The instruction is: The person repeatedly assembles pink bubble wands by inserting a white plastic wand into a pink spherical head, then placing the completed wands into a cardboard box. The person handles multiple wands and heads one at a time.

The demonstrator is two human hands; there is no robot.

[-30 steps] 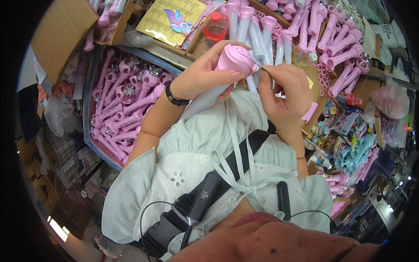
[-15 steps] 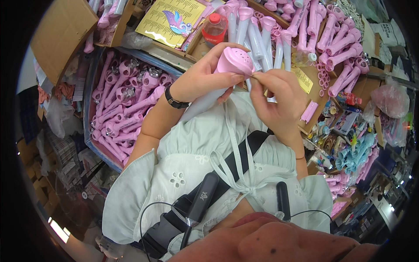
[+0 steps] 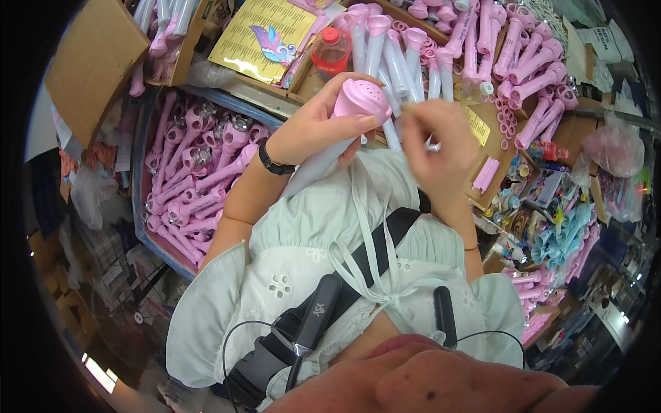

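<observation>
My left hand (image 3: 313, 127) is closed around a plastic toy wand with a pink head (image 3: 361, 102) and a pale translucent tube (image 3: 318, 167). Small holes dot the round end of the head, which faces up and to the right. The tube slants down toward my lap, against the pale green dress. Just right of the pink head is my right hand (image 3: 444, 141), its fingers bent and smeared by motion. Whether those fingers hold anything does not show.
To the left stands a blue-rimmed bin (image 3: 140, 199) full of pink wand parts. Ahead lie a yellow printed sheet (image 3: 237, 34), a red-capped bottle (image 3: 331, 51) and several pale tubes with pink ends (image 3: 376, 45). Pink rings (image 3: 507, 122) and more pink handles (image 3: 540, 86) lie to the right.
My right hand has come away from the edge of the pink head, where its fingers were pinching, and is now blurred. My left hand keeps its hold on the wand.
</observation>
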